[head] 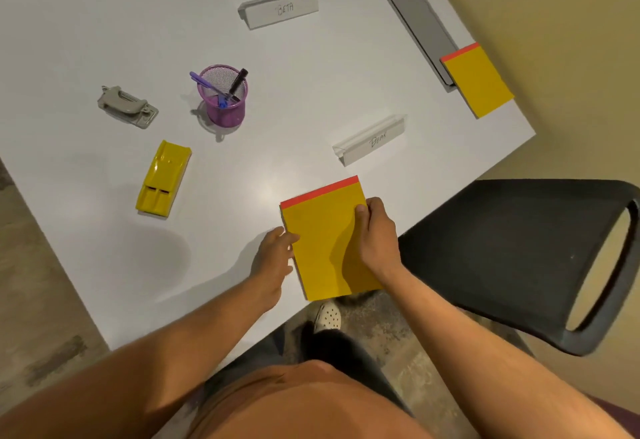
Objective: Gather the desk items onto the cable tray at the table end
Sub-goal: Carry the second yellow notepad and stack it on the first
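Purple mesh cup [223,99] holds pens [239,81]; both hands [273,258] [377,234] grip yellow notepad [325,241]

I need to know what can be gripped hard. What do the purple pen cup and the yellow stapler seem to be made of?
The purple pen cup looks like fine wire mesh, probably painted metal: its wall is see-through. The yellow stapler has a smooth, glossy shell with bright highlights, either plastic or enamelled metal; the picture cannot settle which.
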Motion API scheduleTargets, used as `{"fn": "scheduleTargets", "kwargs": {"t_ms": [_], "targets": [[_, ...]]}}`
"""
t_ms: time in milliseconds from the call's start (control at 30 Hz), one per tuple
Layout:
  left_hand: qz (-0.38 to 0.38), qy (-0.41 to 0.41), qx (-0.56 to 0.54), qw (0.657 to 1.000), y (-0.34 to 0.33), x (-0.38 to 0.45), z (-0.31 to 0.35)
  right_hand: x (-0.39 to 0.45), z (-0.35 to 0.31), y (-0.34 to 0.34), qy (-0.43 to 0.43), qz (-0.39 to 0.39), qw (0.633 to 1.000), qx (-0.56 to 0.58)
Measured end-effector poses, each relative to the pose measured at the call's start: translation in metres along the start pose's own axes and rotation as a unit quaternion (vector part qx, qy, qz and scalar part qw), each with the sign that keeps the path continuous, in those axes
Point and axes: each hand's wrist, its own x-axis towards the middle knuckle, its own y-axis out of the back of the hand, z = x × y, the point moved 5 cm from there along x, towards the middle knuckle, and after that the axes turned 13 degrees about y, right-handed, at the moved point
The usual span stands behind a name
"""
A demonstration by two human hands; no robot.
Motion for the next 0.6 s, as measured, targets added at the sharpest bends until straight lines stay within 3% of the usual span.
{"fn": "scheduleTargets", "kwargs": {"t_ms": [100,233,600], "targets": [[0.002,-0.061,0.039,0.997,-0.010,-0.014,0.001,-0.034,-0.005,0.018,0.011,0.048,0.998,0.026],[-0.051,-0.127,0.069,0.988,-0.037,-0.048,-0.006,-0.080,-0.001,0.047,-0.001,0.124,0.989,0.081],[-0.134,-0.249,0.200,0.938,-0.149,-0.121,-0.078,-0.240,0.048,0.142,-0.013,0.344,0.925,0.162]]}}
